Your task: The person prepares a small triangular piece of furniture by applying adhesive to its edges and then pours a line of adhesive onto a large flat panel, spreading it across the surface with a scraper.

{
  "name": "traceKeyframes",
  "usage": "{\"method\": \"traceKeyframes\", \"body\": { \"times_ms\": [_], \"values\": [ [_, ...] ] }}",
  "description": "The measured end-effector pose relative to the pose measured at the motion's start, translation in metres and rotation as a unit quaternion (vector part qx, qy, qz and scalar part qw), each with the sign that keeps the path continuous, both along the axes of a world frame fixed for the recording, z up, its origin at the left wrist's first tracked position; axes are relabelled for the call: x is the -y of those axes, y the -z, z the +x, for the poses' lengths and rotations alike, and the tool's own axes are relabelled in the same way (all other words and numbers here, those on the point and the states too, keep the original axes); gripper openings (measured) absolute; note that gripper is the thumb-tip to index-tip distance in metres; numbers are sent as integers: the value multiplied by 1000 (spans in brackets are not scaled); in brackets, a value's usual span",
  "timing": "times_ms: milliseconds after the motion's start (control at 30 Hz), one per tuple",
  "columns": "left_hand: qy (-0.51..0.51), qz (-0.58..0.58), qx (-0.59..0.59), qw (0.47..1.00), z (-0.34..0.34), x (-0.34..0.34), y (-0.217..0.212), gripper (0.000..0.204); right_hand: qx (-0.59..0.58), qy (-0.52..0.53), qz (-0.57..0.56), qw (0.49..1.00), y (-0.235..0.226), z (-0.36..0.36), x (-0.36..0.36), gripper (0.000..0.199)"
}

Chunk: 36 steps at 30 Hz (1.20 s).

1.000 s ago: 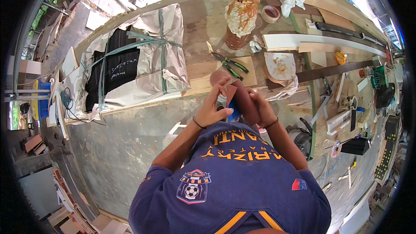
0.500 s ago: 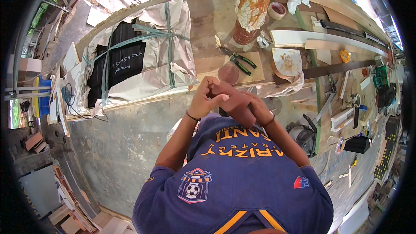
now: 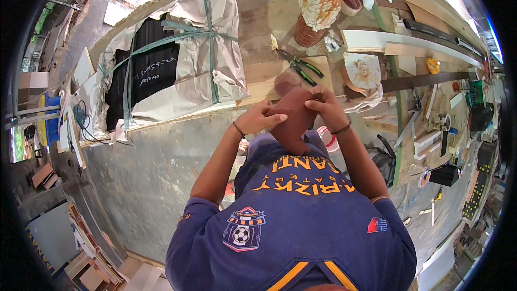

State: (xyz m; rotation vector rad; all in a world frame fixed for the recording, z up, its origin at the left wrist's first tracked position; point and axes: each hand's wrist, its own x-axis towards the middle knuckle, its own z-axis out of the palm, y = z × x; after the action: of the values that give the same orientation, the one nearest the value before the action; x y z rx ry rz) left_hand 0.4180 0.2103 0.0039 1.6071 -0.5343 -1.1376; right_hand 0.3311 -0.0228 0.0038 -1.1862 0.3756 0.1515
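Observation:
A reddish-brown sheet of sandpaper (image 3: 295,112) hangs between my hands, above my lap at the bench's near edge. My left hand (image 3: 255,119) pinches its left side, thumb lying across the front. Up at its top right corner my right hand (image 3: 330,110) grips it between thumb and fingers. The sheet is bent, its lower end curling toward my shirt. Just beyond it, a round reddish-brown disc (image 3: 287,82) lies on a thin wooden board (image 3: 258,71). Green-handled pliers (image 3: 305,69) rest on the same board, partly open.
A paper-wrapped package (image 3: 186,62) tied with green strips fills the bench's left. Farther back stand a stained, paper-covered bottle (image 3: 311,29) and a tape roll (image 3: 351,5). A stained white-topped container (image 3: 362,73) sits right of the pliers. Long strips (image 3: 409,40) lie at the right.
My right hand has moved up from behind the sandpaper to its top right corner. The sheet has turned and now shows a broader face. My left hand keeps its hold.

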Motion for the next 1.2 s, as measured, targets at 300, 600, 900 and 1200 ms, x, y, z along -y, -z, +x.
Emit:
{"method": "traceKeyframes", "body": {
  "times_ms": [300,600,900,1200],
  "values": [
    [-187,-122,-148,963,1,9,37,28,-9,-36,-76,996,22,42,25,28],
    [-204,4,-51,978,9,19,41,25,76,-135,-436,887,31,83,32,29],
    [-217,27,-108,970,16,10,76,30,106,-81,-438,889,50,89,14,26],
    [-237,-13,-96,967,13,11,83,28,127,-78,-469,871,56,95,12,27]
  ]
}}
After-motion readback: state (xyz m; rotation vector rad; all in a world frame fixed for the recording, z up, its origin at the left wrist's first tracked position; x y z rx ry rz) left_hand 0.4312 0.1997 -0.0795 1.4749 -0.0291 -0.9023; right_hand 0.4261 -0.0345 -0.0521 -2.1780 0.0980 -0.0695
